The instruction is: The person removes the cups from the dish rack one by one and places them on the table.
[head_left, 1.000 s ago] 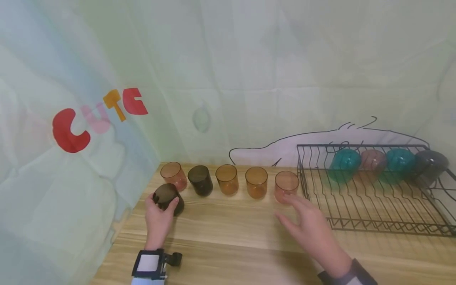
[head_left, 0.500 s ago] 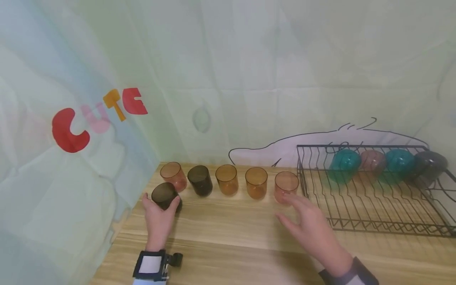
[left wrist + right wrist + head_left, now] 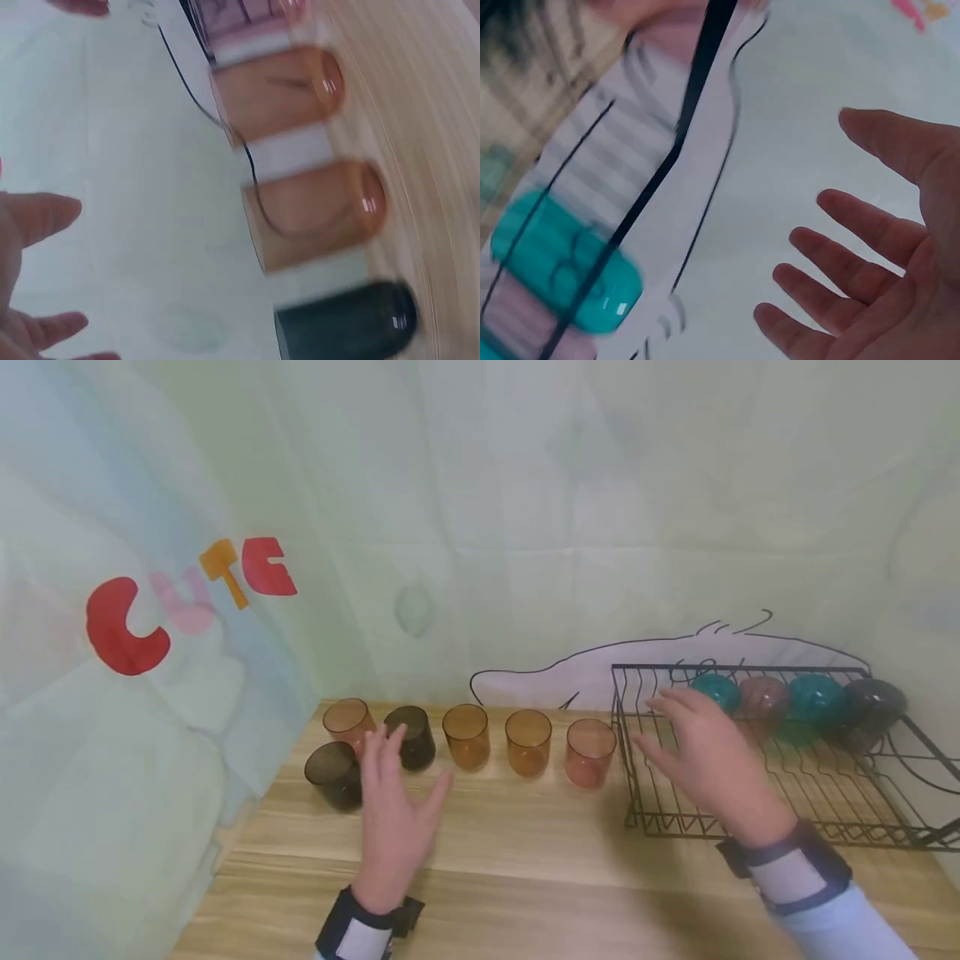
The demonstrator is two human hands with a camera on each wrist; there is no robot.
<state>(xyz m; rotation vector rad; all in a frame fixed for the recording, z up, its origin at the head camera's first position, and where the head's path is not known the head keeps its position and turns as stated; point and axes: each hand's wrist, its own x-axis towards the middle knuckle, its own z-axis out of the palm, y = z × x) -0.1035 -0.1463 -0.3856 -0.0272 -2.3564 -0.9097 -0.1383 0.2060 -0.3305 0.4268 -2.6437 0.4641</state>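
Left hand [image 3: 396,831] and right hand [image 3: 712,764] both hold nothing

Nearest, dark wristbands [image 3: 787,868] with pale patches circle both wrists. The left hand is raised above the table [image 3: 525,843], its fingers and thumb apart. Beside it, partly behind it in the head view, stands the front dark cup [image 3: 328,777], upright, mouth up, its long axis vertical; whether skin touches glass cannot be told. The right hand hovers at the rack's left part, fingers spread.

Behind is a row of five cups, also upright, mouths up, axes vertical: left to right, the left pink cup [image 3: 347,720], the back dark cup [image 3: 422,739], two amber cups [image 3: 467,739] and the right pink cup [image 3: 590,756], just beside the rack [image 3: 675,836].

Along the rack's far side sit a teal cup [image 3: 716,689], a rack pink cup [image 3: 765,697], a second teal cup [image 3: 817,697] and a rack dark cup [image 3: 876,706], rounded bases uppermost; their exact lean is unclear.

Farthest, the cloth [image 3: 510,568] carries the letters [image 3: 270,568] "CUTE": red C, pink U, orange T, red E, climbing rightward.
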